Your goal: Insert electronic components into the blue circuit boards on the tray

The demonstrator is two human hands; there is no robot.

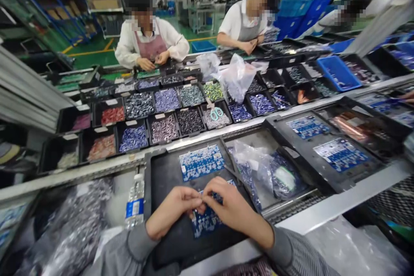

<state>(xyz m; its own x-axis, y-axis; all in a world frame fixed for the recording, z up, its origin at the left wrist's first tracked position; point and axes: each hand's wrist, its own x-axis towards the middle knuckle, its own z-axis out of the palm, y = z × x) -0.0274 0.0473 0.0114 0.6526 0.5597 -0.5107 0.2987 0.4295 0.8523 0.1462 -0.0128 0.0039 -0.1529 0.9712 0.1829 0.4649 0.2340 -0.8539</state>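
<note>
My left hand (173,212) and my right hand (231,209) meet above a blue printed circuit board (207,220), which lies in a black tray (171,241). Their fingertips pinch together near the board's upper edge. Whatever they grip is tiny and mostly hidden by my fingers. My hands partly cover this board. A second blue circuit board (201,162) lies flat just beyond my fingers in the same tray, apart from my hands.
A water bottle (135,202) stands left of the tray, beside a bag of silver parts (73,228). A clear bag of blue parts (268,172) lies right. Black bins of sorted components (166,100) and teal-handled scissors (216,113) sit beyond. Co-workers (145,39) sit across the bench.
</note>
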